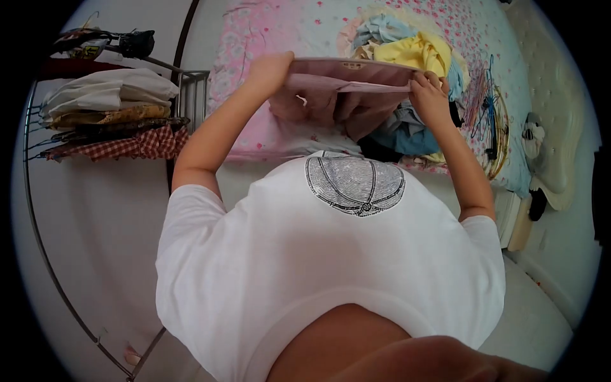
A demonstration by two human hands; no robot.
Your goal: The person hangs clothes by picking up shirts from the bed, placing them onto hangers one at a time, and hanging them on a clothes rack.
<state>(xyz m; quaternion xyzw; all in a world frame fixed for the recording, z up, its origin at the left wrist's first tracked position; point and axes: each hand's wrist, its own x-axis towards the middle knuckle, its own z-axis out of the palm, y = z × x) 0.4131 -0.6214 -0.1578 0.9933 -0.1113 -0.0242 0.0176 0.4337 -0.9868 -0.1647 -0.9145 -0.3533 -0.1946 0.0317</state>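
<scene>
Both hands grasp the top edge of a pink garment (312, 95), the left hand (272, 71) with its fingers closed around one end and the right hand (431, 94) clasping the other, so that the edge is drawn out between them and the cloth hangs down in folds. The garment is in front of the chest of the person's white T-shirt (273, 235), over the near side of a bed (280, 28). The bed's flowered cover, pink toward the left hand and pale blue-green toward the right, spreads beyond the grip. Just beyond the right hand is a heap of clothes (385, 30) with a yellow piece (423, 52) on it; below that hand, partly behind the garment, lie blue and grey clothes (407, 135). To the right of the right hand, near the bed's edge, is a bunch of hangers (491, 111), and farther out on that side stands a pale tufted headboard (552, 95). Well to the left of the left hand, a metal clothes rack (97, 340) carries white clothes (114, 90) and a red checked piece (127, 146), with a pale wall (108, 223) behind it.
</scene>
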